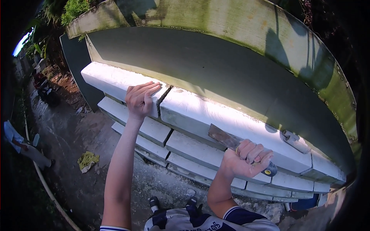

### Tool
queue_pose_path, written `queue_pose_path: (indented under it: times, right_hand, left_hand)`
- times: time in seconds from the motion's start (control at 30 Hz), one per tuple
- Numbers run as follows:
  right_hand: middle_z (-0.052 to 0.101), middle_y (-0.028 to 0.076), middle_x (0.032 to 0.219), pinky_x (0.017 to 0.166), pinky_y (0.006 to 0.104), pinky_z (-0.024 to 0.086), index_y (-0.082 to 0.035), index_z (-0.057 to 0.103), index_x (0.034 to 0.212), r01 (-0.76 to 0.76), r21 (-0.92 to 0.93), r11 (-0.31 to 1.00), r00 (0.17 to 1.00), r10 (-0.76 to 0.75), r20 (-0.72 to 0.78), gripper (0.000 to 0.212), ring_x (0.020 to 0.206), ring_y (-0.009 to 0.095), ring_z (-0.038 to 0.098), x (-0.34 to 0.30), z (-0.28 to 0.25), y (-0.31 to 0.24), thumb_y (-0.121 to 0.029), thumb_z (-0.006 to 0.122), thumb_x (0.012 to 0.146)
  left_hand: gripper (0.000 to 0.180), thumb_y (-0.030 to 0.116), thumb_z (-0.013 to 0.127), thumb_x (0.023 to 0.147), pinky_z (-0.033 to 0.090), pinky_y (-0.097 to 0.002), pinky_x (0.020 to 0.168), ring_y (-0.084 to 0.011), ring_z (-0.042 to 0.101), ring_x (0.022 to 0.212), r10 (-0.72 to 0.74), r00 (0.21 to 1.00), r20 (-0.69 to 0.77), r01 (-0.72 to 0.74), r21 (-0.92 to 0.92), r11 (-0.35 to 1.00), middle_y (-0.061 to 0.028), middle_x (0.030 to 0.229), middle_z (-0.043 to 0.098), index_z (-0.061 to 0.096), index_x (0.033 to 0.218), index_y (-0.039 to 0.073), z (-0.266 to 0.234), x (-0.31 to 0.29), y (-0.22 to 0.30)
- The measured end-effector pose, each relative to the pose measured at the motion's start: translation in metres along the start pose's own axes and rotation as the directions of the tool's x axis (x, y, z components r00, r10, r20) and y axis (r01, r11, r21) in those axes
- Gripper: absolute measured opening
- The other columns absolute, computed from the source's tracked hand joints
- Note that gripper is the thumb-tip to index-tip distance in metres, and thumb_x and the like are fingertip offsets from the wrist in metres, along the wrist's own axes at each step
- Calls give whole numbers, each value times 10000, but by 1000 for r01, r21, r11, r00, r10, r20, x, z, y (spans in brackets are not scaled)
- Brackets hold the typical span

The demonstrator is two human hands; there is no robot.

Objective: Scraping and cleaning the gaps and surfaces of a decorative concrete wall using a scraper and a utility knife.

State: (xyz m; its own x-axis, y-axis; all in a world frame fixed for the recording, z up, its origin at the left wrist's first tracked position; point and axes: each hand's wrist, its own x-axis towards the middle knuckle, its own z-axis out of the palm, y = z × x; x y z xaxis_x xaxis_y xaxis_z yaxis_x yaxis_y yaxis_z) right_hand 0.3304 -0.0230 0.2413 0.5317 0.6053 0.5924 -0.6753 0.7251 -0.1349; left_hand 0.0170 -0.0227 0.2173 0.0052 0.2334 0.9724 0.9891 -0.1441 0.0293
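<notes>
Lays the left hand (139, 100), with fingers nearly straight and grasping nothing, on a white block (110, 78) left of center; wraps the right hand's fingers tightly around a scraper (223, 137) at lower right, near a 2nd block (200, 109).

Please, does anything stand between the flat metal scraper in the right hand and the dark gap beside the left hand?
Nothing visible blocks the way from the flat metal scraper in the right hand to the dark narrow gap. The left hand rests on the long white block just left of the gap, without covering it.
</notes>
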Motion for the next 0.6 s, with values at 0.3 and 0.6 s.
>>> queue_pose_path:
  times: [0.3, 0.6]
  right_hand:
    - [226, -62, 480, 398, 247, 125, -194, 308, 722, -13, 0, 1000, 1000, 13, -23, 392, 382, 62, 113, -2, 9, 4, -308, 502, 1043]
    - [219, -65, 480, 379, 248, 148, -187, 305, 740, 3, -27, 1000, 1000, -3, -8, 379, 370, 60, 111, -11, 16, 11, -317, 491, 1044]
  left_hand:
    - [383, 191, 431, 976, 480, -284, 815, -133, 733, 1017, 1, 1000, -10, -1, -12, 1000, 31, 1008, 792, 814, 979, 180, 1, 0, -1]
    - [377, 190, 436, 970, 481, -281, 814, -134, 734, 1013, 10, 1000, -10, -10, -10, 1000, 34, 1009, 792, 813, 977, 179, 1, 0, -2]
